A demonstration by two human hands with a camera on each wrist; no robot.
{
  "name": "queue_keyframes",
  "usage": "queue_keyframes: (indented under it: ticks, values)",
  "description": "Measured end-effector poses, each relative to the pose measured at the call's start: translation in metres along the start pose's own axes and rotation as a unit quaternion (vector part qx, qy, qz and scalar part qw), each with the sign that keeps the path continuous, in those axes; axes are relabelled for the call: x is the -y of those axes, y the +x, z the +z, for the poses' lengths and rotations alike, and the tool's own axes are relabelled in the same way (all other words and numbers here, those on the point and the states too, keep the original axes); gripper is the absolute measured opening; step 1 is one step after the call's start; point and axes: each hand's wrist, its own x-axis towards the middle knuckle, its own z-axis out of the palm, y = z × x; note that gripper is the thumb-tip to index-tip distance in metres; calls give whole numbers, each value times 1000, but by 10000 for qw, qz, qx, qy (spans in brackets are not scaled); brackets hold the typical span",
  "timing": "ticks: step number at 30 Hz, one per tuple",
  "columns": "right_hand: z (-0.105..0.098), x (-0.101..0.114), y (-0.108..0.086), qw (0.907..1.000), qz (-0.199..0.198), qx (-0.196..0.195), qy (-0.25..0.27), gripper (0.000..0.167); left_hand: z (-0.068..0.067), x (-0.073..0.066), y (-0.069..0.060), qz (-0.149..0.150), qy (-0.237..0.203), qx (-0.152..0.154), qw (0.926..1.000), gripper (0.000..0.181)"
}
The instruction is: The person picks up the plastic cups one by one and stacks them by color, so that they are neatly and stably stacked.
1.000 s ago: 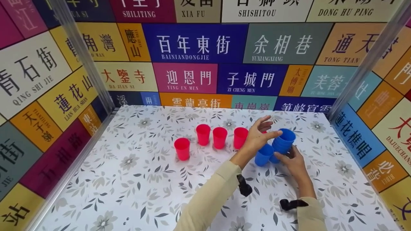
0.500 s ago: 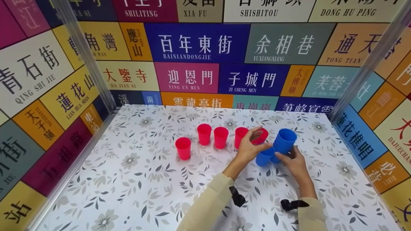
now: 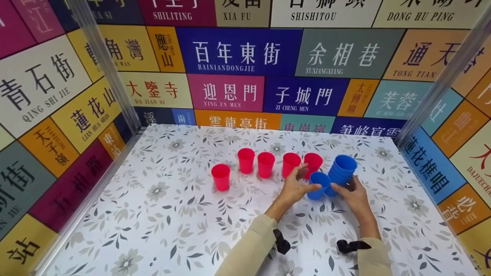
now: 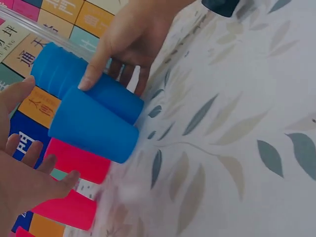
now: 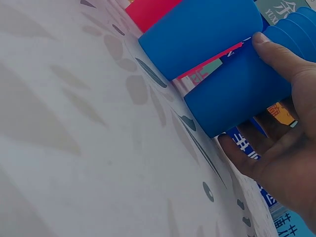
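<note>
A stack of nested blue cups [image 3: 342, 168] stands upright at the right of the table, and my right hand [image 3: 355, 194] grips its lower part, thumb on the near side and fingers behind. In the right wrist view the thumb lies on the wall of the stack [image 5: 242, 86]. A single blue cup [image 3: 318, 188] stands just left of the stack. My left hand [image 3: 292, 190] is beside that cup, fingers spread and thumb near its wall; in the left wrist view the hand [image 4: 29, 173] looks apart from the cup [image 4: 94, 126].
Several red cups stand upright behind and left of the hands: one at far left [image 3: 220, 177], others further back [image 3: 246, 161], and one behind the single blue cup [image 3: 313, 163]. The flower-patterned table [image 3: 161, 230] is bounded by sign-covered walls [image 3: 238, 50].
My left hand has moved from the top of the blue stack down and left to beside the single blue cup. The right hand stays on the stack.
</note>
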Motion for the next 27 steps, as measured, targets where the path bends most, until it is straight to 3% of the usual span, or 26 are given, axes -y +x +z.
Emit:
queue_keyframes:
  ticks: [14, 27]
  values:
    - [1, 1, 1, 9998, 208, 23, 63, 98, 10, 22, 3, 11, 389, -49, 9992, 72]
    - [-1, 1, 1, 9998, 184, 29, 56, 99, 20, 20, 8, -105, 535, -162, 9984, 65]
